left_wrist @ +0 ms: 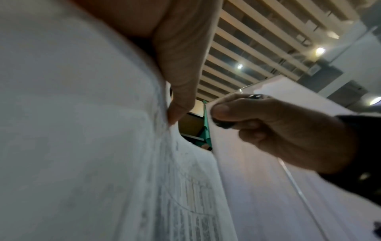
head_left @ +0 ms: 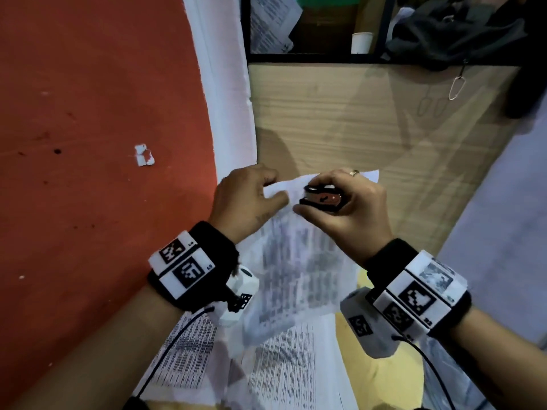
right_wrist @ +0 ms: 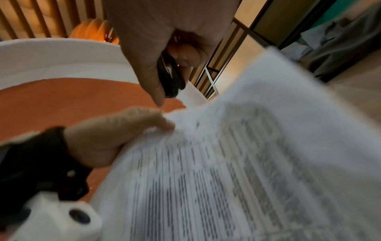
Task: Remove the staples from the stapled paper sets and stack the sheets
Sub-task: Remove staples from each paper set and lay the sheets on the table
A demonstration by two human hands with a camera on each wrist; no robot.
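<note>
A stapled set of printed sheets [head_left: 299,261] hangs in the air in front of me, blurred by motion. My left hand [head_left: 251,196] pinches its top left corner between thumb and fingers [left_wrist: 177,112]. My right hand [head_left: 340,202] grips a black staple remover [head_left: 321,198] with metal jaws, held at the top edge of the set close to the left hand. In the right wrist view the staple remover [right_wrist: 171,78] sits just above the paper corner [right_wrist: 191,94]. The staple itself is not visible.
More printed sheets [head_left: 281,368] lie below on a yellow surface [head_left: 381,371]. A red floor [head_left: 88,143] with a paper scrap [head_left: 144,155] is on the left. A wooden panel [head_left: 355,119], a shelf with a paper cup [head_left: 361,42] and dark cloth [head_left: 461,31] stand ahead.
</note>
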